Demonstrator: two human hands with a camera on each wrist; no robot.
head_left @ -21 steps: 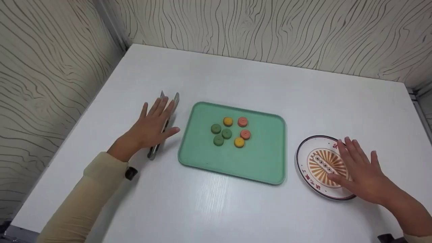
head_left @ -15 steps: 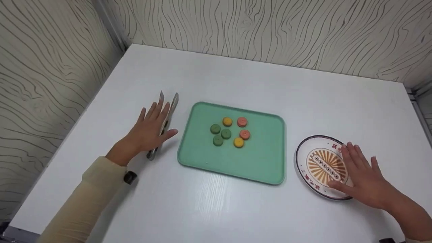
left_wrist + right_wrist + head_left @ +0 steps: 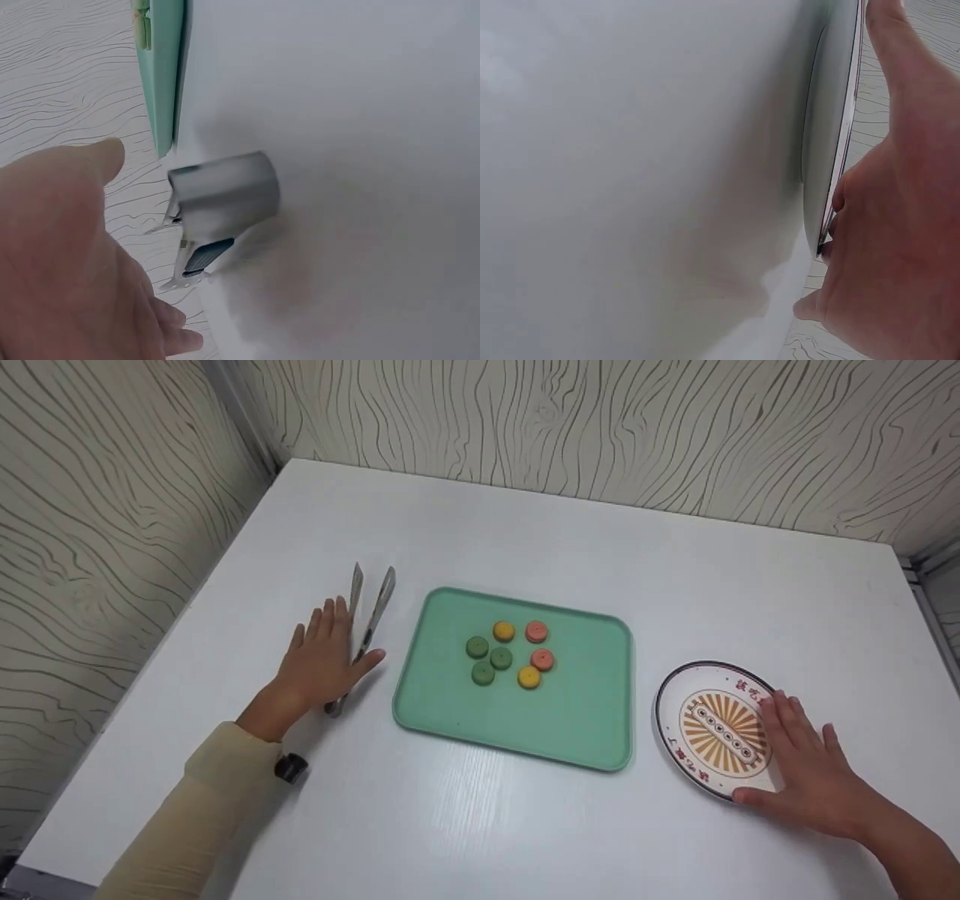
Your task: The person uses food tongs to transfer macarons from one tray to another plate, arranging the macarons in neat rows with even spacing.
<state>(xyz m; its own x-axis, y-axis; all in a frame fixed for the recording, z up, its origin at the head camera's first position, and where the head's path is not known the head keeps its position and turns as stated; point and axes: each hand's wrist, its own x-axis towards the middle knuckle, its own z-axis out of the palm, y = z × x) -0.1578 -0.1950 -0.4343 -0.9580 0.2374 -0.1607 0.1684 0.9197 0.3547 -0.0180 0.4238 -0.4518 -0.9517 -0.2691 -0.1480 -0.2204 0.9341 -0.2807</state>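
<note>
My left hand [image 3: 319, 664], fingers straight and thumb spread, is over a pair of metal tongs [image 3: 382, 598] lying with their arms apart. The hand covers part of the near arm. In the left wrist view the bent end of the tongs [image 3: 229, 191] stands beside the hand [image 3: 67, 247], apart from the palm. My right hand [image 3: 817, 772] is stretched out at the right side of a round plate [image 3: 669, 735] with a dark rim and orange sunburst print. In the right wrist view its fingertips lie right at the plate's edge [image 3: 832, 135], thumb extended.
Between the hands lies a green tray [image 3: 465, 712]. On it sit three green discs [image 3: 501, 658], two yellow discs [image 3: 503, 631] and two pink discs [image 3: 536, 631], small and thick. Patterned walls [image 3: 525, 420] border the white table [image 3: 600, 540] at the back and left.
My left hand has drawn back and slightly left, uncovering more of the tongs. The right hand has come down and back toward the plate's right edge. Tray and discs stay put.
</note>
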